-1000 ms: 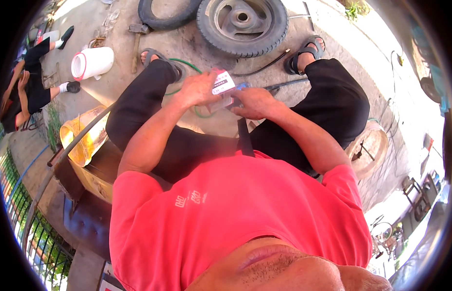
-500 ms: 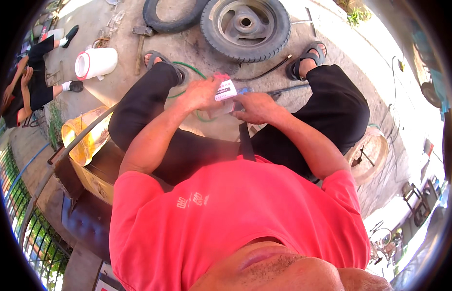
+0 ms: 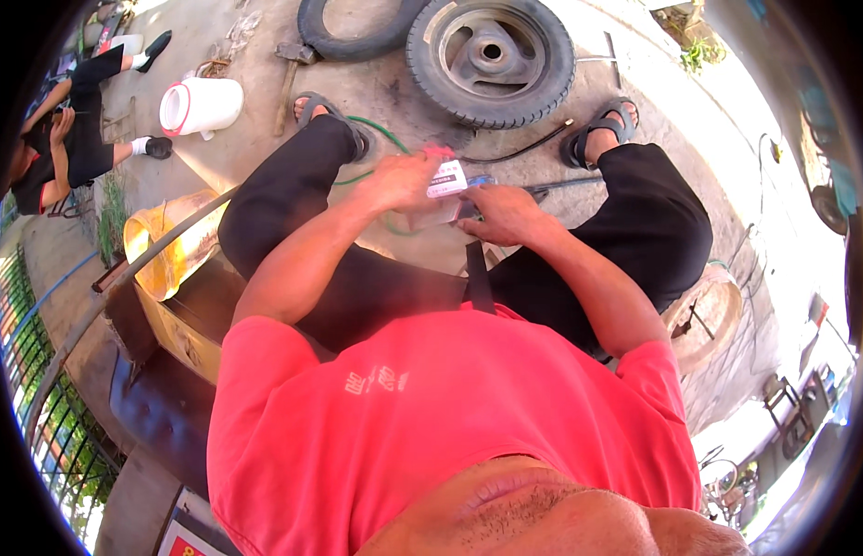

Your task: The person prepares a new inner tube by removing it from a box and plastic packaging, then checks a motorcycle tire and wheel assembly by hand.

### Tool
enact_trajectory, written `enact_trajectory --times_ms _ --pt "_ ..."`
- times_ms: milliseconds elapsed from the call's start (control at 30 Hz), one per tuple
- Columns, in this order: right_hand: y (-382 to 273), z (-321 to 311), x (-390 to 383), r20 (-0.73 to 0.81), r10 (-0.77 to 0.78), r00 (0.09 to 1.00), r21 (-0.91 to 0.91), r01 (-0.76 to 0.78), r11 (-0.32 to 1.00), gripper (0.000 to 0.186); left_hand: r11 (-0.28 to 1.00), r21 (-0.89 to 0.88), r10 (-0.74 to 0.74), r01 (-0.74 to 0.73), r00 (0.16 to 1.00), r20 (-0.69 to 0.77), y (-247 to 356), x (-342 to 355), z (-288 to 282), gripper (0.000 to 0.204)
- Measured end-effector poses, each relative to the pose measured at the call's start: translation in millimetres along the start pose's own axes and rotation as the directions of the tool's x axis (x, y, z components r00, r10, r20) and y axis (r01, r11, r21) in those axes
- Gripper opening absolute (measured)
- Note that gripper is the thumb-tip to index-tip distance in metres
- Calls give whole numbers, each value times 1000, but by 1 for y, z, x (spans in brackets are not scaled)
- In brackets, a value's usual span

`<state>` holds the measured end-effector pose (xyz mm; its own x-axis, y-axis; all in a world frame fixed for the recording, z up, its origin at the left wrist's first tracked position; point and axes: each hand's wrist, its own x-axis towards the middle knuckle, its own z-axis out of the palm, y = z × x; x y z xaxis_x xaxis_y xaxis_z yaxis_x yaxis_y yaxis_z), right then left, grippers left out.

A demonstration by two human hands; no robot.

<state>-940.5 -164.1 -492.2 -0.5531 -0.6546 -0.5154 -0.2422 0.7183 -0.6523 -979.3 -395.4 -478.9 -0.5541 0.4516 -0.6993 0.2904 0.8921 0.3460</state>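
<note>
A wheel point(image 3: 492, 54), a loose tire point(image 3: 350, 44) and a hammer point(image 3: 284, 94) are lying on sunlit concrete point(image 3: 387, 100), probably in an outdoor repair yard.

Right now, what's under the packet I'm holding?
Around the packet, you can see floor and a green hose near your left hand. Most of what's directly beneath is covered by the packet, that hand and your right hand.

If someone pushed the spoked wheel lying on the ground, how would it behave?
The spoked wheel is probably heavy, given its thick tyre and metal-looking hub. Lying flat, it would likely scrape along rather than roll.
</note>
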Motion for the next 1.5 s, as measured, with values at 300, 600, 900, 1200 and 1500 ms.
enact_trajectory --times_ms 300,600,900,1200,1500 --pt "-9 -5 -1 47 0 999 -6 0 1000 57 935 -328 -105 135 989 105 -54 14 35 74" --pt "-19 -11 4 -11 -42 999 -20 42 999 55 919 -90 -371 385 918 142 -106 96 128 79" --pt "-12 -18 10 55 -2 998 103 -4 995 52 803 -389 -574 452 762 -300 -208 183 17 76" --pt "-4 -31 29 107 75 991 180 -93 979 53 880 -115 -416 461 631 -655 -289 267 -21 67" --pt "1 -28 28 55 84 995 254 -95 963 50 862 -108 -474 496 709 -522 -317 251 -81 38"
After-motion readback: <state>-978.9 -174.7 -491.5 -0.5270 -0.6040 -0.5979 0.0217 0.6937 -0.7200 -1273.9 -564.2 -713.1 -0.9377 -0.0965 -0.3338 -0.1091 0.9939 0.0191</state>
